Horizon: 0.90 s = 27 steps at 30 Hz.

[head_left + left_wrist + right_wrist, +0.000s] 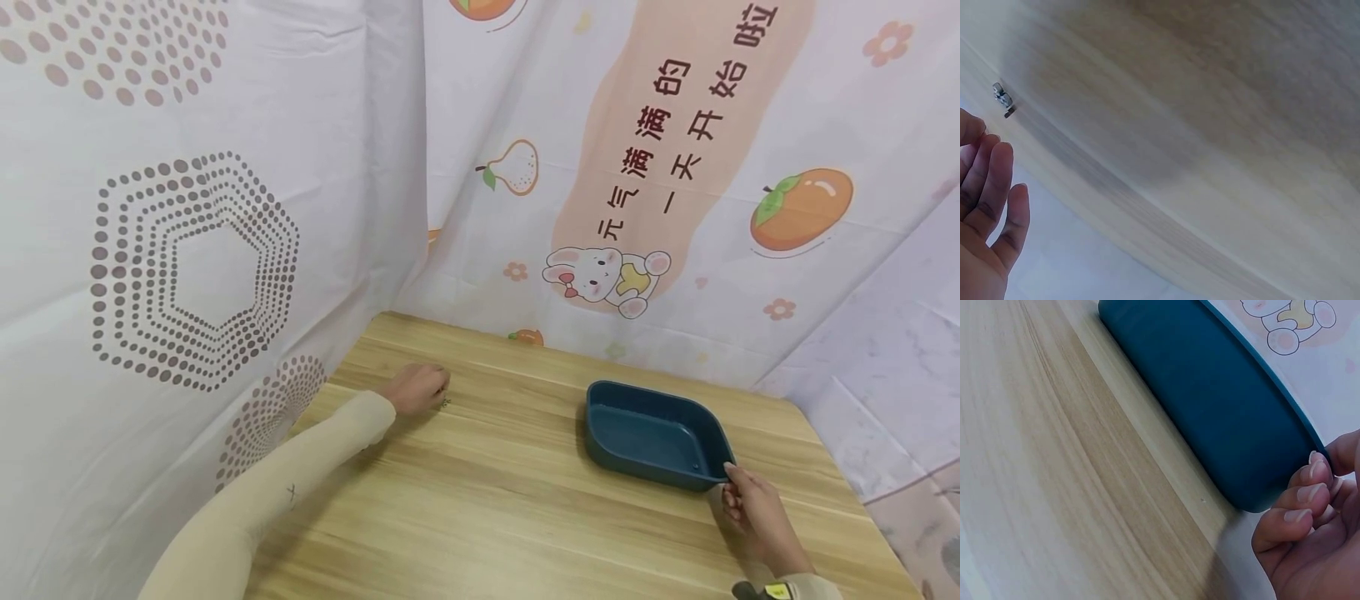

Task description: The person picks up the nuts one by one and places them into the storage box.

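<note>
A cluster of small silvery metal pieces (1002, 97), one end of it dark, lies on the table; their kind is too small to make out. In the left wrist view my left hand (988, 206) is beside them, fingers loosely bent, their tips just short of the metal. From the head view, the same left hand (416, 389) hovers low over the table's left part, with the metal pieces (446, 402) by its fingertips. A dark teal rectangular container (645, 433) with rounded corners stands to the right. My right hand (761, 508) pinches its near right corner at the rim.
The wood-grain table (487, 500) has a white patterned curtain (202, 275) along its left side. Another printed cloth (465, 275) with fruit and a rabbit hangs behind its far edge. More pale cloth (885, 400) hangs at the right.
</note>
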Each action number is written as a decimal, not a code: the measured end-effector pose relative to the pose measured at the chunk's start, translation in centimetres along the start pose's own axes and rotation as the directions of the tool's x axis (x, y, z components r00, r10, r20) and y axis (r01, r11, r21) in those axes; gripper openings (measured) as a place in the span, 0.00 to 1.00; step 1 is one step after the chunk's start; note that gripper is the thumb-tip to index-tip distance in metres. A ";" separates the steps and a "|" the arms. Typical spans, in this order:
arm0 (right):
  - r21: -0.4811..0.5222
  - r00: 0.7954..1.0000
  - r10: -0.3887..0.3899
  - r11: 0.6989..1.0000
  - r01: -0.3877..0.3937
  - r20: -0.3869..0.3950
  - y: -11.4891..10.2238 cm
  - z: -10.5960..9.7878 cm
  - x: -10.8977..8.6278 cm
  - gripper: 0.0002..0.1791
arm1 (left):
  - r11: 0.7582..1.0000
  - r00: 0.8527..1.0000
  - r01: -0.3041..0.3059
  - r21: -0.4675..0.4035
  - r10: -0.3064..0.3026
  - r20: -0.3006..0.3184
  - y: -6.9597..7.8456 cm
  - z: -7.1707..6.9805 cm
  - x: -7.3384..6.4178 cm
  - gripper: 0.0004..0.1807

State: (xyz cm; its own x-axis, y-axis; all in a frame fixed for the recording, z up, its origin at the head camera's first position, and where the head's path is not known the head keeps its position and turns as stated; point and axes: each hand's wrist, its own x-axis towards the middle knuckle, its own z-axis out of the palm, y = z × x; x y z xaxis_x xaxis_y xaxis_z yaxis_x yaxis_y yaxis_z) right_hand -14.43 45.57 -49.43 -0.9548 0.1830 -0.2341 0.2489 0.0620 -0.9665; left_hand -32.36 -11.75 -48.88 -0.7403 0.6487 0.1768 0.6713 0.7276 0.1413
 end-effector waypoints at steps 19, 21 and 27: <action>0.023 1.000 -0.012 1.000 0.012 0.002 0.0 -0.1 0.0 0.25 | 0.998 0.999 -0.049 0.033 0.049 -0.010 1.3 -0.4 1.0 0.07; 0.020 1.000 -0.015 1.000 0.015 0.009 0.0 -0.2 0.0 0.25 | 0.998 0.998 -0.055 0.038 0.055 -0.013 1.4 -0.3 1.2 0.07; 0.003 1.000 -0.002 1.000 0.002 0.005 0.0 -0.2 0.0 0.25 | 0.993 0.995 -0.097 0.070 0.099 -0.019 1.8 0.0 1.5 0.07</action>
State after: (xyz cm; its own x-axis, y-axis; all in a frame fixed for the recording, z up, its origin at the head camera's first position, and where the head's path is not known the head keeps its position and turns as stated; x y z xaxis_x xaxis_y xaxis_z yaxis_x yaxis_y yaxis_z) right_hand -14.37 45.73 -49.45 -0.9562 0.1775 -0.2328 0.2465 0.0594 -0.9673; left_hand -32.27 -9.48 -48.35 -0.6697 0.7128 0.2085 0.7356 0.6752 0.0544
